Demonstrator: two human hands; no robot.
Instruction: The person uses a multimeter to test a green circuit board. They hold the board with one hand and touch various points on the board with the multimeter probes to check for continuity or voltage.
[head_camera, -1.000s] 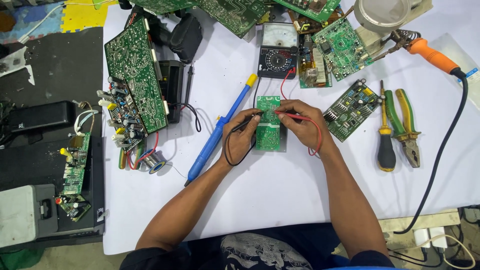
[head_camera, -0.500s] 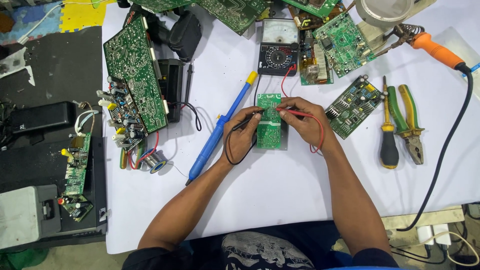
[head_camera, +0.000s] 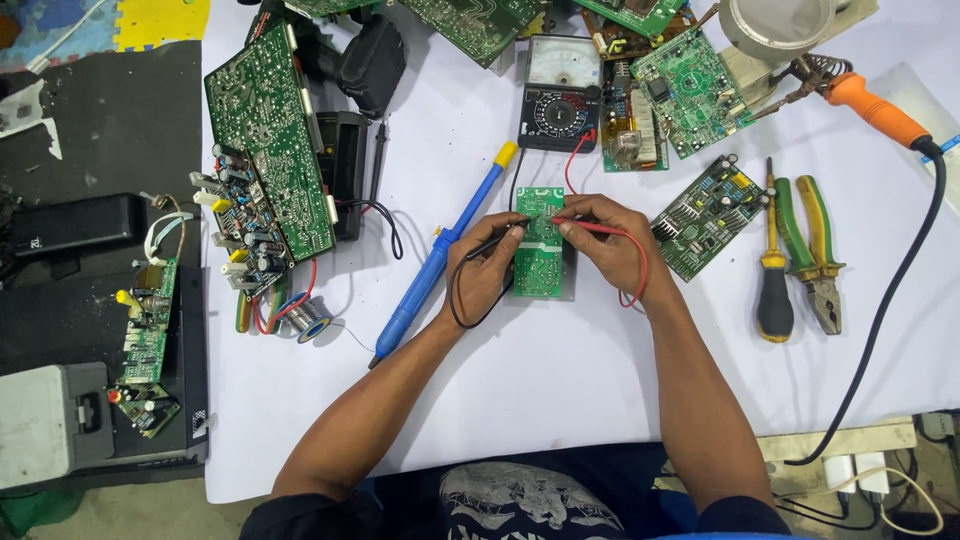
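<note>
— Boards near the analog multimeter (head_camera: 560, 95)?
— One small green circuit board (head_camera: 538, 262) just below it, on the white table (head_camera: 560, 400).
— Probes?
— Two. Left hand (head_camera: 482, 275) pinches one black probe (head_camera: 497, 240); right hand (head_camera: 605, 245) pinches one red probe (head_camera: 590, 226). Both tips touch the board.
— Tools right of the meter?
— One screwdriver (head_camera: 773, 290), one pair of pliers (head_camera: 815, 260).

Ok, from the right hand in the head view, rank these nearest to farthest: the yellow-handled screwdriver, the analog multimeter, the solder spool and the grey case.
1. Analog multimeter, just above the right hand; the screwdriver is nearly as close.
2. Yellow-handled screwdriver, to its right.
3. Solder spool, well to the left, past the left hand.
4. Grey case, far left, off the white table.
</note>
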